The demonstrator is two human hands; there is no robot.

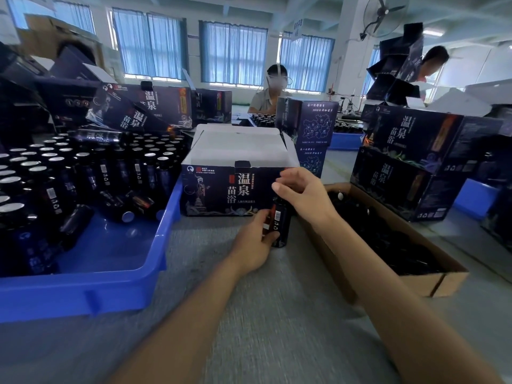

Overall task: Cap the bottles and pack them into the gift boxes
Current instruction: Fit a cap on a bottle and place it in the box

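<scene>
Tray, blue plastic (pixel 83 289), left of frame: packed with upright bottles (pixel 83 173), silver-topped, with a few loose bottles (pixel 119 206) lying on their sides near its right wall. Risk: a reach across the rim could topple the standing ranks like skittles.

Table (pixel 249 314), grey, lower centre: a bare strip between tray and carton is the only open working room, and both forearms lie over it.

Gift box (pixel 221 189), centre, just behind the hands: flaps raised, white inner faces showing, mouth open upward. Its contents cannot be seen. Risk: a bottle carried in low would likely strike the front wall or its tab. An approach from above looks free.

Left hand (pixel 255 242), centre: fingers wrapped round the lower body of the bottle, steadying it.

Bottle (pixel 281 225), centre: upright, base on the table, just in front of the gift box's right front corner. Risk: it is tall and narrow, so a twist at the top could tip it if the lower grip slackens, and a cap seated crooked would probably bind.

Right hand (pixel 302 189), centre right: fingers curled down over the bottle's top, grasping it. Whether a cap sits beneath them cannot be told.

Cardboard carton (pixel 415 284), right of centre: open-topped, holding dark caps (pixel 401 245), its left wall close beside the right forearm. Risk: an outward swing of that arm could shove it.

Stacked boxes (pixel 410 167), right of frame: they close off that side, with little room beyond the carton.
</scene>
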